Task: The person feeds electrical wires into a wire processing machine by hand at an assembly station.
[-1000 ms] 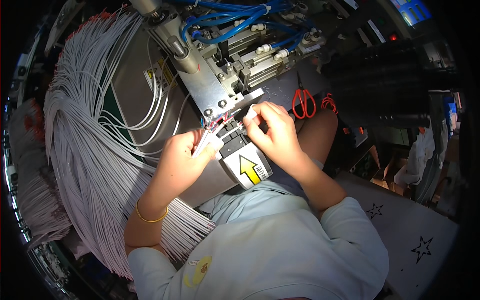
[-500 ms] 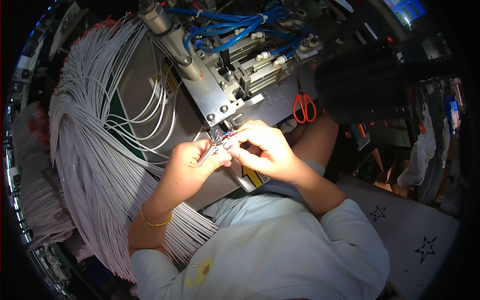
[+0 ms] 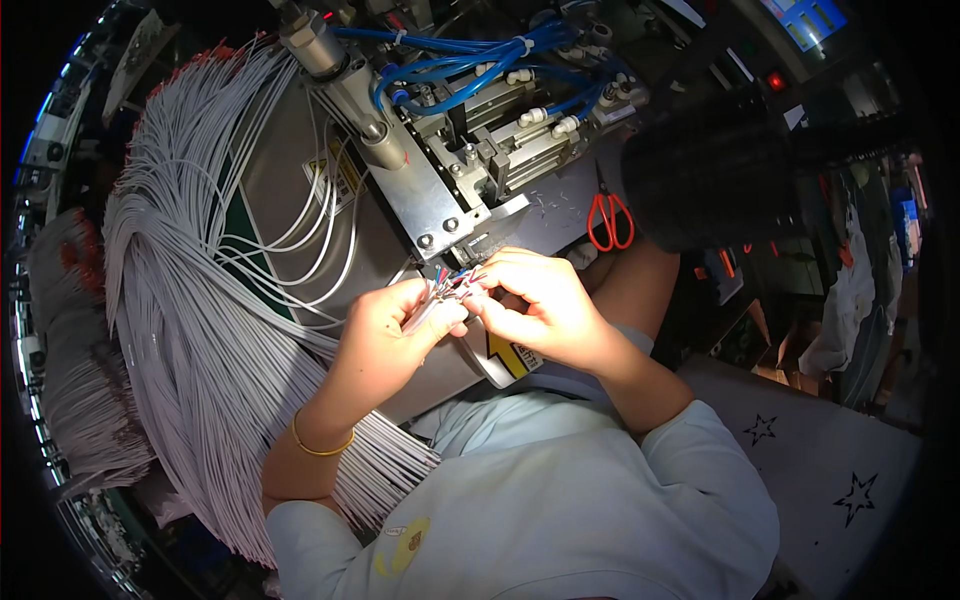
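My left hand (image 3: 388,325) is closed round a few grey cables (image 3: 418,318), whose ends point up toward the machine. Thin coloured wires (image 3: 446,280), red, blue and white among them, fan out of the stripped cable ends. With thumb and fingers pinched together, my right hand (image 3: 540,305) grips some of these wires just right of the left hand. The fingertips of both hands nearly meet, and they hide part of the wires. Right beyond them stands the metal front of a pneumatic machine (image 3: 425,205).
A large bundle of grey cables (image 3: 200,350) drapes down the left side, and several loose ones loop toward the machine. Blue air hoses (image 3: 470,60) cross its top. Red-handled scissors (image 3: 610,220) lie to its right. A dark cylindrical lamp-like body (image 3: 700,180) juts in at the right.
The coloured wires between my fingertips are spread a little differently. Both hands keep nearly the same place and hold; the whole view has shifted slightly.
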The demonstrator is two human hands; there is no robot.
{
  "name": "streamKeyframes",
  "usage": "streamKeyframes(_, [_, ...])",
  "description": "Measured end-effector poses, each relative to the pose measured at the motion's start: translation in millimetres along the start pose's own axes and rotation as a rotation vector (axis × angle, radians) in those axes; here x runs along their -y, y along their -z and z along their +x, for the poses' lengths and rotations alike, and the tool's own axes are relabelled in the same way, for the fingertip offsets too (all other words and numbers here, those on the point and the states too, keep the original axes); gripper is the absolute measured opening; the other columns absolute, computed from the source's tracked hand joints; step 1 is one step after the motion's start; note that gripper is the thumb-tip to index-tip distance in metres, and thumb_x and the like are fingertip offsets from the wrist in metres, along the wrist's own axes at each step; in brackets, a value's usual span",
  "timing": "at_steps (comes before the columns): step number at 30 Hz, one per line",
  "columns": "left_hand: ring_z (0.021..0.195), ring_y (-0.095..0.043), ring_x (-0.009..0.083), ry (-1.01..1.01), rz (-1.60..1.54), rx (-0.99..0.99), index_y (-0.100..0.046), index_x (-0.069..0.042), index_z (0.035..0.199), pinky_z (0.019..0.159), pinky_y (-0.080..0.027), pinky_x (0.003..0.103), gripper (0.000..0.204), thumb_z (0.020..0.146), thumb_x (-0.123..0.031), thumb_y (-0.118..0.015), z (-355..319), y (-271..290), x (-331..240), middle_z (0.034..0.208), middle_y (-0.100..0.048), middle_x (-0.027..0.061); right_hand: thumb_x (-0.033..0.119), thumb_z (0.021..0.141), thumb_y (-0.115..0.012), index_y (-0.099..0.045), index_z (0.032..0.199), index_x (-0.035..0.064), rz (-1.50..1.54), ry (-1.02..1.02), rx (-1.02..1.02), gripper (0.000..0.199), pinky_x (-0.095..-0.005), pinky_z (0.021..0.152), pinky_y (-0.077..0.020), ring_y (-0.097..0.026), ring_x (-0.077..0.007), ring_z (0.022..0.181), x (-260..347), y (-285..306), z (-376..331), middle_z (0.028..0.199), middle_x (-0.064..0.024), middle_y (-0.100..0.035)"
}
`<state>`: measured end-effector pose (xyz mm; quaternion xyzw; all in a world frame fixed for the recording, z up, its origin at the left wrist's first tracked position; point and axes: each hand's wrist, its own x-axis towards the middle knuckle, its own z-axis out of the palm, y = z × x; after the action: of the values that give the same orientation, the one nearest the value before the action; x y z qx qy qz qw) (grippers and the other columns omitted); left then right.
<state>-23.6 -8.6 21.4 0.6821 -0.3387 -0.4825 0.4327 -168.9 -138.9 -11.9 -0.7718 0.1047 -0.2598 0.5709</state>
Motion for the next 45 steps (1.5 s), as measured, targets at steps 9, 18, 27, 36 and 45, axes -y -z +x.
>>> streamKeyframes(9, [0.064,-0.056,0.0037,-0.031,-0.049,-0.001,-0.065,0.001,0.094,0.059,-0.045,0.020,0.011,0.089,-0.009,-0.066,0,-2,0,0.079,-0.068,0.0023,0.008,0.084,-0.064,-0.066,0.090,-0.0012,0.397,-0.255,0.034,0.012,-0.0242,0.062,-0.0464,-0.058,-0.0096,0.069,-5,0,-4,0.077,-0.0048,-0.064])
streamKeyframes(18, [0.060,-0.053,0.0023,-0.054,-0.086,-0.015,-0.064,-0.001,0.097,0.054,-0.044,0.018,0.011,0.089,-0.009,-0.065,0,-5,4,0.079,-0.065,-0.0004,0.008,0.087,-0.066,-0.067,0.092,-0.0011,0.316,-0.143,0.038,0.010,-0.0241,0.059,-0.0454,-0.059,-0.0104,0.068,-12,2,-6,0.083,-0.0076,-0.066])
streamKeyframes(27, [0.059,-0.050,0.0008,-0.285,0.347,-0.023,-0.063,-0.002,0.091,0.053,-0.041,0.018,0.007,0.090,-0.009,-0.064,1,-1,13,0.074,-0.063,-0.0016,0.010,0.080,-0.066,-0.065,0.084,0.0003,-0.158,0.020,0.062,0.010,-0.0288,0.060,-0.0445,-0.057,-0.0185,0.062,-1,5,-2,0.070,-0.0077,-0.060])
streamKeyframes(36, [0.059,-0.048,0.0046,-0.057,0.045,-0.020,-0.061,0.001,0.086,0.053,-0.041,0.026,0.004,0.085,-0.002,-0.062,-6,1,1,0.070,-0.063,0.0015,0.013,0.084,-0.063,-0.061,0.083,0.0031,-0.154,0.029,-0.049,0.010,-0.0331,0.070,-0.0396,-0.054,-0.0234,0.066,-6,1,0,0.070,-0.0090,-0.055])
streamKeyframes(45, [0.055,-0.049,0.0120,-0.305,0.393,-0.077,-0.059,0.003,0.090,0.054,-0.040,0.028,0.011,0.086,-0.006,-0.064,5,4,13,0.066,-0.056,0.0078,0.010,0.091,-0.056,-0.056,0.085,-0.0006,-0.094,-0.088,-0.176,0.012,-0.0344,0.065,-0.0420,-0.053,-0.0261,0.068,-11,-4,-5,0.071,-0.0102,-0.053])
